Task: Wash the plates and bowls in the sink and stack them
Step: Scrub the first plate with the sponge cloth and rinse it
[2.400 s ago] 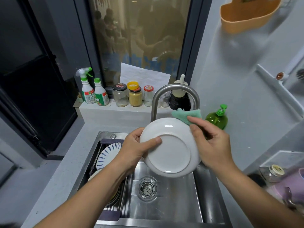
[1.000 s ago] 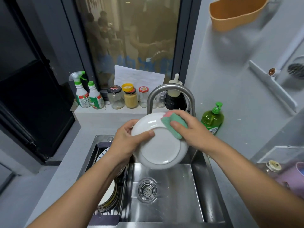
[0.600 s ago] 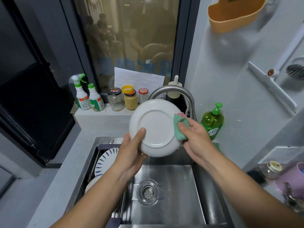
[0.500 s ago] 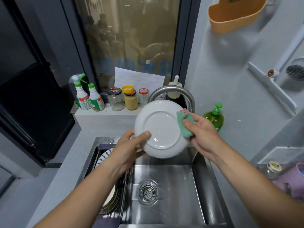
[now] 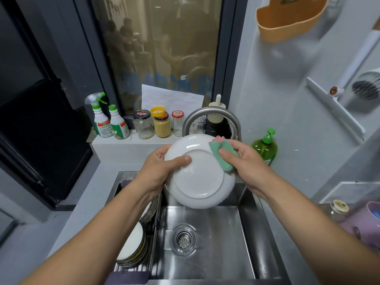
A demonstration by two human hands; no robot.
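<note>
**One white plate, held over the sink**

One plate (image 5: 197, 182), white, tilted with its underside toward me, sits above the far end of the sink (image 5: 216, 260) and just below the curved tap (image 5: 211, 112).

Two hands, both mine, both occupied:
- My left hand (image 5: 158, 173) grips the plate's left rim. The thumb lies across the underside and the fingers are curled round behind the edge.
- My right hand (image 5: 248, 163) pinches a green cloth (image 5: 223, 156) with a bit of pink at its far end. Thumb and fingers are closed on it, and it is pressed against the plate's far right rim.

Items in the sink:
- A round drain (image 5: 183, 240) sits in the steel floor, near the middle.
- Several dishes (image 5: 131, 245) stand on edge in a rack (image 5: 153, 258) along the left side, partly hidden under my left forearm.

Items beyond the sink:
- A green soap bottle (image 5: 265, 149) with a pump stands on the right, beside my right hand.
- On the far ledge (image 5: 115, 141) are two spray bottles (image 5: 100, 120) at the left and a few jars (image 5: 162, 125) at their right.
- An orange holder (image 5: 287, 23) hangs on the right wall, high up.
</note>
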